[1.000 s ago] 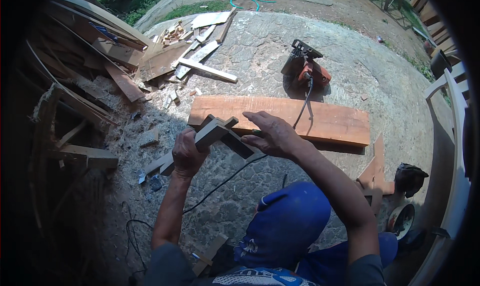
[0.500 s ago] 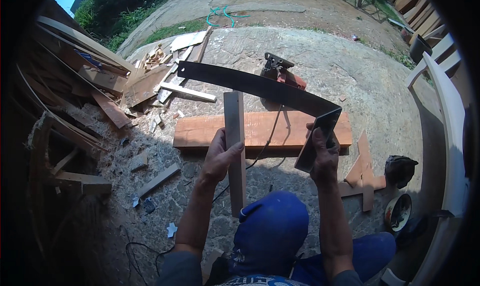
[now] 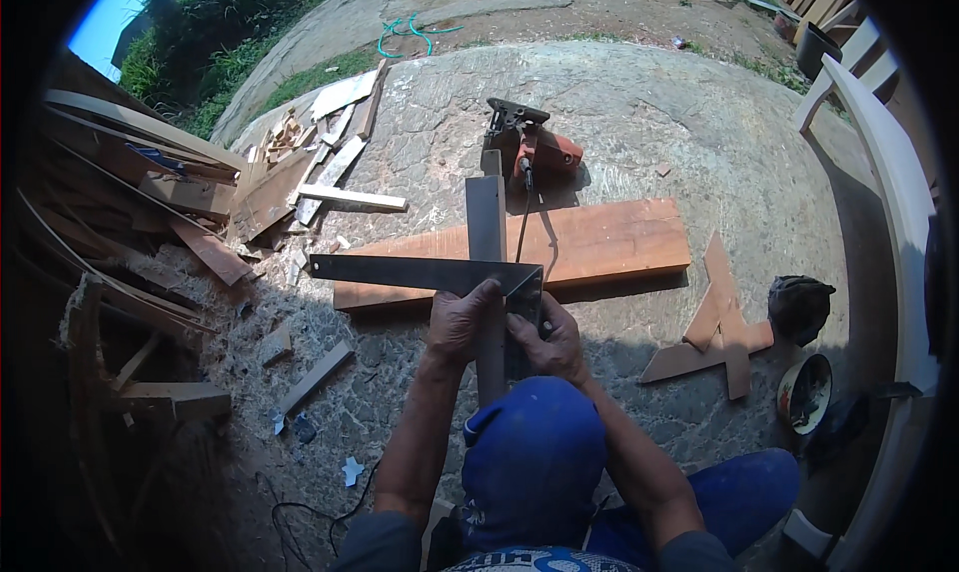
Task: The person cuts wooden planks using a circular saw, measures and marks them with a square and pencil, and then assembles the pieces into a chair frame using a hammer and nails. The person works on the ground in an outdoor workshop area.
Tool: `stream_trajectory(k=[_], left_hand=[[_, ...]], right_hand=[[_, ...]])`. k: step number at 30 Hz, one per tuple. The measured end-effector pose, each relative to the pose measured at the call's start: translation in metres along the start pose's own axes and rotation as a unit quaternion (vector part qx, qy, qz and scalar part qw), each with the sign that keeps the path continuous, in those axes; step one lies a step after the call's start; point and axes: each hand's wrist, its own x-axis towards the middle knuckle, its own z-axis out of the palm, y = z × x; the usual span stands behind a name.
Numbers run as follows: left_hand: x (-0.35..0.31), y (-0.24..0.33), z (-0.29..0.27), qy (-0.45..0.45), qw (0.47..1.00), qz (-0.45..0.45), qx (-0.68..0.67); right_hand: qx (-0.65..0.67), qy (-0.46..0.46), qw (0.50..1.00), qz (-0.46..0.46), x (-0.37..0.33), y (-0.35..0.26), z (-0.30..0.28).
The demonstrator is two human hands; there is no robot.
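Observation:
My left hand (image 3: 458, 322) grips a narrow wooden batten (image 3: 486, 217), its thumb on the face turned toward me. The batten stands up over my blue-clad knee. In my right hand (image 3: 549, 342) is the stock of a try square (image 3: 390, 272), fingers closed round it. The square's long dark blade lies across the batten and points left, with the stock along the batten's right side. Beyond my hands, a thick reddish timber beam (image 3: 619, 240) rests on the ground.
A red corded power tool (image 3: 549, 152) lies behind the beam. Offcuts and shavings (image 3: 230, 312) cover the left ground. At right are crossed wood pieces (image 3: 729, 332), a black bag (image 3: 801, 307), a round bowl (image 3: 805, 394) and a pale wooden frame (image 3: 889, 192).
The try square has come down and left, its blade now across the batten instead of raised above it. My right hand has moved in close to my left.

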Motion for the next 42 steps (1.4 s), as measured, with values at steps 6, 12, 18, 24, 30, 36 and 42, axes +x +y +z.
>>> stream_trajectory(k=[6, 12, 18, 24, 30, 36, 42], left_hand=[[0.000, -0.009, -0.008, -0.048, 0.997, 0.001, -0.056], [-0.003, -0.031, -0.031, -0.031, 0.992, -0.033, -0.119], [-0.003, -0.025, -0.016, 0.003, 1.000, -0.015, -0.021], [0.001, -0.014, -0.003, 0.017, 0.998, 0.018, 0.054], [-0.004, -0.013, 0.000, 0.043, 0.994, 0.035, 0.097], [-0.005, -0.015, -0.002, 0.037, 0.998, 0.022, 0.055], [-0.006, -0.013, 0.004, 0.040, 0.996, 0.034, 0.067]], right_hand=[[-0.154, -0.014, 0.987, -0.032, 0.001, 0.004, -0.005], [-0.033, 0.069, 0.997, -0.003, -0.001, 0.017, 0.007], [-0.114, 0.046, 0.992, -0.033, 0.006, 0.009, -0.002], [-0.102, 0.051, 0.993, -0.034, 0.007, 0.005, 0.004], [-0.138, 0.037, 0.988, -0.056, 0.008, 0.002, 0.003], [-0.145, 0.031, 0.987, -0.069, 0.006, 0.001, 0.000], [-0.090, 0.035, 0.995, -0.035, 0.006, 0.006, 0.001]])
